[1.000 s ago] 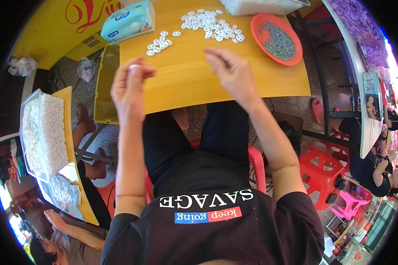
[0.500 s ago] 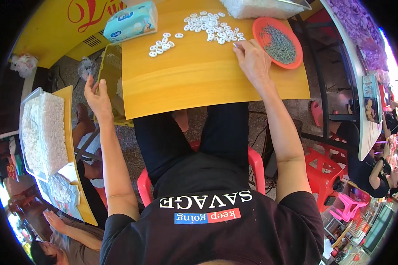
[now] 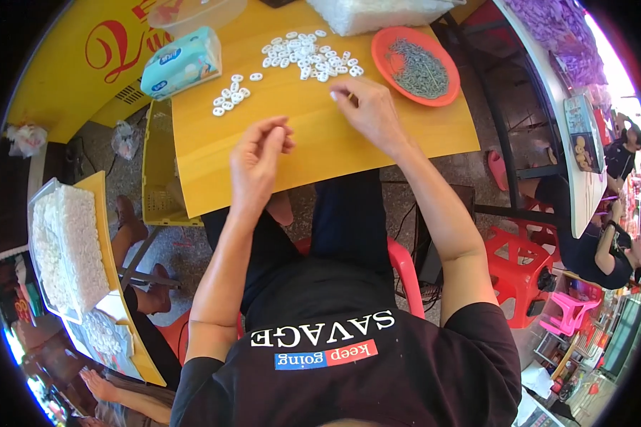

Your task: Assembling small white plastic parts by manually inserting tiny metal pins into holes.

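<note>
I sit at a yellow table (image 3: pixel 320 153). My left hand (image 3: pixel 258 162) hovers over the near middle of the table with fingertips pinched together; whatever is between them is too small to make out. My right hand (image 3: pixel 367 114) rests further out, pinching a thin small piece near a pile of white rings (image 3: pixel 306 53). A smaller cluster of white rings (image 3: pixel 230 99) lies to the left. An orange plate (image 3: pixel 390 43) full of small grey metal pieces sits just right of my right hand.
A light blue tissue pack (image 3: pixel 180 62) lies at the table's far left. A clear bag of white parts (image 3: pixel 377 11) sits at the far edge. A yellow crate (image 3: pixel 157 171) stands left of the table, trays of white parts (image 3: pixel 64 249) further left. Red stools (image 3: pixel 520 274) and a seated person (image 3: pixel 598 249) are at right.
My left hand came up from beside the table at the lower left onto the tabletop, fingers now pinched. My right hand drew back slightly from the orange plate toward the ring pile.
</note>
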{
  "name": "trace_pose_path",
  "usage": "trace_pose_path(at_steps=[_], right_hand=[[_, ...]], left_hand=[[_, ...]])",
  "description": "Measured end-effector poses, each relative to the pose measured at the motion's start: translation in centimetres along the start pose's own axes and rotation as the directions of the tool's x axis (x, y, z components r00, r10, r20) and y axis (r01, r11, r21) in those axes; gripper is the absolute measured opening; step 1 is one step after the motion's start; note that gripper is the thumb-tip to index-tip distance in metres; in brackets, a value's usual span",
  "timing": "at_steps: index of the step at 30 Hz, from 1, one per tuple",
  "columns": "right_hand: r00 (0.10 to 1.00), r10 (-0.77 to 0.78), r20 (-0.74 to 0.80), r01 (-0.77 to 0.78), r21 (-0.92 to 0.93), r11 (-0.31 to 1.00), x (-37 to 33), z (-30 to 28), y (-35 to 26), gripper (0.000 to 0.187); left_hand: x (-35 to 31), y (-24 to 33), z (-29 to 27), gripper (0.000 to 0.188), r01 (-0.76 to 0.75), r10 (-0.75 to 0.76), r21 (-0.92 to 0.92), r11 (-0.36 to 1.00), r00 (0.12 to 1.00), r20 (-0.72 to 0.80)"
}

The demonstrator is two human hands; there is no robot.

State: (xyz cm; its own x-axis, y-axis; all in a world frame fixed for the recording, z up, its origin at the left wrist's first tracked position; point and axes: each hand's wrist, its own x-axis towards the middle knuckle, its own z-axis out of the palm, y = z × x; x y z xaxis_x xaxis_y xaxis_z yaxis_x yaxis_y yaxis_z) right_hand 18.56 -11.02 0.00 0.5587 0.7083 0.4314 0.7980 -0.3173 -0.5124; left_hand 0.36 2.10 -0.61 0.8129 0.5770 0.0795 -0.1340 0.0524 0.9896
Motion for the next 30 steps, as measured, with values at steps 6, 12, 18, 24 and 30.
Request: trace_pose_path(at_steps=[6,12,18,24,30], right_hand=[[0.950,0.141,0.280,-0.292,0.632,0.718,-2.2,-1.8,-3.5,0.016],[0.967,0.135,0.214,-0.244,0.645,0.725,-2.4,-2.9,-2.7,0.017],[0.992,-0.113,0.054,0.107,0.107,0.988,1.6,-6.4,3.8,0.011],[0.972,-0.094,0.217,0.178,-0.411,0.894,4.4,-9.2,10.6,0.010],[0.927,-0.113,0.357,0.277,-0.454,0.847,5.1,-8.7,11.3,0.009]], left_hand=[[0.6,-0.2,3.5,0.021,0.248,-0.220,-0.247,0.937,0.966,0.137],[0.7,-0.4,4.3,0.019,0.239,-0.214,-0.232,0.943,0.968,0.127],[1.0,-1.2,4.3,0.015,0.224,-0.208,-0.253,0.941,0.974,0.092],[1.2,-1.6,4.2,0.014,0.227,-0.207,-0.276,0.934,0.973,0.100],[1.1,-1.5,3.9,0.014,0.244,-0.221,-0.275,0.930,0.969,0.112]])
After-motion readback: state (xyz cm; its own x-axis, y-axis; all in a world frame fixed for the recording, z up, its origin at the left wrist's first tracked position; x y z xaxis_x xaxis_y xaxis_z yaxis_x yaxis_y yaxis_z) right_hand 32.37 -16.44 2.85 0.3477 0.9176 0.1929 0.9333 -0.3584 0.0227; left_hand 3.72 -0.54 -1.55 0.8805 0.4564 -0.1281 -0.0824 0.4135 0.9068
